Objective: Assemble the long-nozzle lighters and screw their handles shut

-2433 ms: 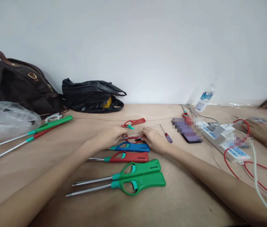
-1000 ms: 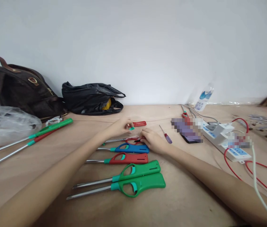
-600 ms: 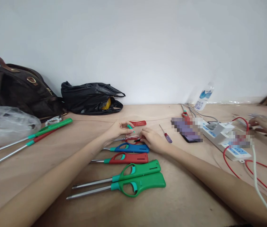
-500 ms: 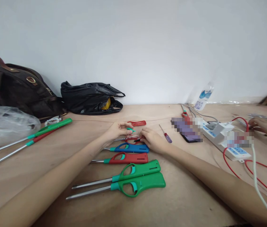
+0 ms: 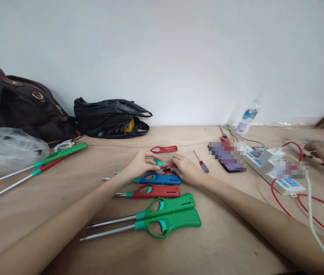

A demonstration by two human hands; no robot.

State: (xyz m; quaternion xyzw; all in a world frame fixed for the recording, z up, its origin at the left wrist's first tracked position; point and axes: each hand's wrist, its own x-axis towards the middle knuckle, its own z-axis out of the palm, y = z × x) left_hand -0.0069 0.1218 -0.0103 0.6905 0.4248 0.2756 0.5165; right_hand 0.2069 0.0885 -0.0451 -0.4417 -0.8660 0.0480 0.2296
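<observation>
Just above mid-frame: teal part (image 5: pixel 158 163) pinched in the left hand (image 5: pixel 140 163), fingers closed on it, touching the opened red lighter (image 5: pixel 165 167) pinned to the desk (image 5: pixel 225 236) by the right hand (image 5: pixel 187 170), fingers curled down on its end. Probably best to hold that lighter flat, ease the part in squarely, and avoid nudging the blue lighter (image 5: pixel 157 178) just below.

The left hand (image 5: pixel 141 163) pinches a small teal trigger (image 5: pixel 158 162) beside the red-and-black opened lighter (image 5: pixel 166 167) under the right hand (image 5: pixel 186 170). Toward the front edge of the tan wooden table (image 5: pixel 222 244) lie a blue lighter (image 5: pixel 157 178), a red lighter (image 5: pixel 156 191) and two green lighters (image 5: pixel 169 204), all with teal collars and silvery tubes. At the far edge sit a dark brown bag (image 5: pixel 21 107) and a glossy black plastic bag (image 5: pixel 110 118).
</observation>
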